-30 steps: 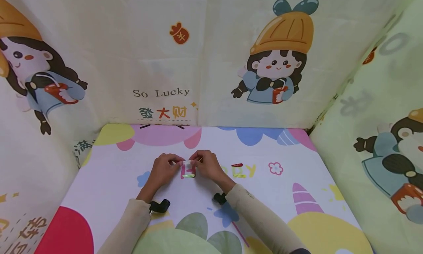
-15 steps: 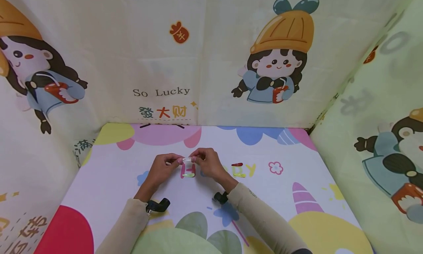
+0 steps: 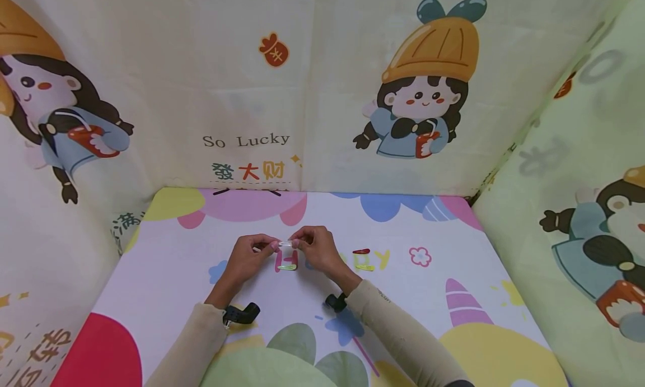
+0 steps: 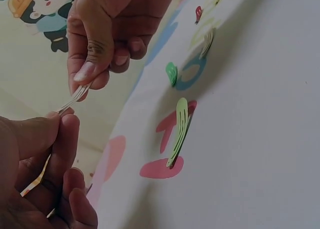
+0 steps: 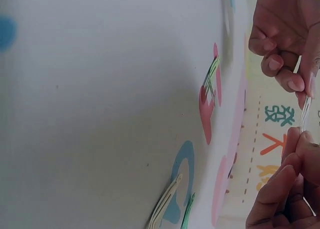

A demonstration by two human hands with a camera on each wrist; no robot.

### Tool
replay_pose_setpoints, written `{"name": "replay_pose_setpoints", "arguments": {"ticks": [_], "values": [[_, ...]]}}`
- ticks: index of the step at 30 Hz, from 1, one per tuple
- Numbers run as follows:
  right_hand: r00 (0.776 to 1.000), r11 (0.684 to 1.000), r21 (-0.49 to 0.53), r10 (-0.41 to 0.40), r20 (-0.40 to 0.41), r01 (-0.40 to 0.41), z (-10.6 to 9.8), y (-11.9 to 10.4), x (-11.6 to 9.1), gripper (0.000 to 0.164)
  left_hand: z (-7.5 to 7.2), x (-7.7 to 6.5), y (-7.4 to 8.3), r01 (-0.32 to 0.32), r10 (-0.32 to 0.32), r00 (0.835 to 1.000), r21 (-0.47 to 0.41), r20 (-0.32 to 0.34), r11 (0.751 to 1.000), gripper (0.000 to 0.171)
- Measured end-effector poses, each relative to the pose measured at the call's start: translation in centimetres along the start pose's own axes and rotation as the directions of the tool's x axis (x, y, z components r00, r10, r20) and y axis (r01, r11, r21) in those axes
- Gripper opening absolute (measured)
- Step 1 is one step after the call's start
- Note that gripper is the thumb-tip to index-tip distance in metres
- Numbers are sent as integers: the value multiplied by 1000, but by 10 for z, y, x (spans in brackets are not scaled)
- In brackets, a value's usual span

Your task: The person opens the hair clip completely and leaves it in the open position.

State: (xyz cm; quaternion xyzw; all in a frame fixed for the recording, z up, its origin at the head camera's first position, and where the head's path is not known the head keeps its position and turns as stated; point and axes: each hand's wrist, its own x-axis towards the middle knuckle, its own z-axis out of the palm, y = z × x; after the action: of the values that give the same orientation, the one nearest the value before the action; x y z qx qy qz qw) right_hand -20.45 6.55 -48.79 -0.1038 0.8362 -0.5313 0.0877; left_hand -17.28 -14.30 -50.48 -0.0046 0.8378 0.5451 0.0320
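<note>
I counted six hair clips (image 3: 285, 243): one white clip (image 3: 285, 243) between my fingers and five on one table (image 3: 166, 297), namely one light green clip (image 4: 180, 126), one green clip (image 4: 171, 74), one cream clip (image 5: 164, 203), one red clip (image 3: 361, 251) and one yellow-green clip (image 3: 365, 267). I had one left hand (image 3: 251, 257), one right hand (image 3: 317, 251), two sleeves (image 3: 188, 342) and two black wrist cameras (image 3: 243, 313). I saw three printed girls (image 3: 423, 98).

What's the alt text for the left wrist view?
Left hand and right hand pinch opposite ends of a pale hair clip. To the right in the view, a light green clip lies over pink print on a white table, with a green clip, another pale clip and a red clip farther up.
</note>
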Motion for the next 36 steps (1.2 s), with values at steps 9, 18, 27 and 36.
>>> {"name": "replay_pose_setpoints", "arguments": {"ticks": [9,18,27,36], "values": [[1000,1000,-7,27,-14,-27,2,0,-1,10,1,-2,2,-9,9,1000,2,1,1000,18],[1000,1000,-9,14,-28,-14,5,-1,-3,9,1,-2,1,0,0,1000,-17,5,1000,18],[1000,1000,-4,19,-22,-19,6,-3,-3,10,0,-3,-1,0,0,1000,-22,5,1000,19],[999,999,17,36,-15,-35,7,-4,-3,10,-1,-3,-1,16,-16,1000,-14,3,1000,20]]}}
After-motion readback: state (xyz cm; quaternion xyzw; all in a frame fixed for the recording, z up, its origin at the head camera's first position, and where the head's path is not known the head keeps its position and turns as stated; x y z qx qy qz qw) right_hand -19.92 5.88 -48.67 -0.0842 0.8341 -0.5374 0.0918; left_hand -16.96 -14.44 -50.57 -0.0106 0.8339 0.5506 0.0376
